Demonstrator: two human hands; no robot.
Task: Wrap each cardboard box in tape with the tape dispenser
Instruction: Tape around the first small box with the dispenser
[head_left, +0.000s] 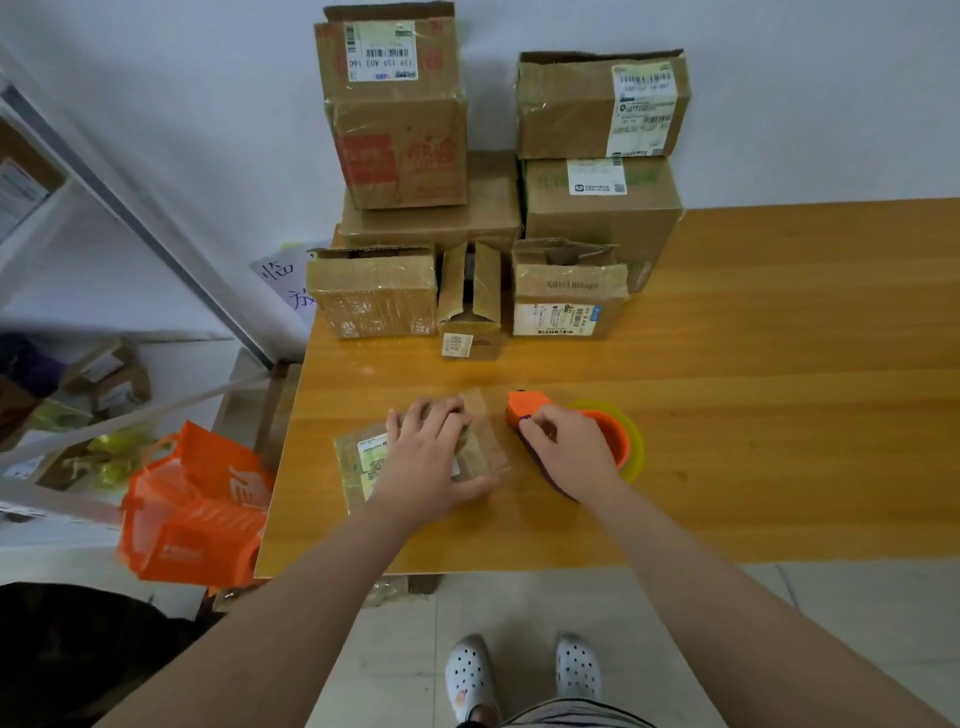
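Note:
A small flat cardboard box (358, 460) with a white label lies near the front left of the wooden table (753, 364). My left hand (431, 457) lies spread on top of it, fingers over the far edge and thumb along its right side. A strip of clear tape runs from the box's right side toward the orange tape dispenser (530, 408), which rests on the table just right of the box. My right hand (571, 449) grips the dispenser's handle from above. Its yellowish tape roll (636, 447) shows behind the hand.
Several cardboard boxes stand stacked against the wall at the table's back, three smaller ones (470, 301) in front. An orange bag (197, 514) sits on the floor left of the table, beside a shelf frame (130, 218) with clutter. My white shoes (470, 675) stand below the table edge.

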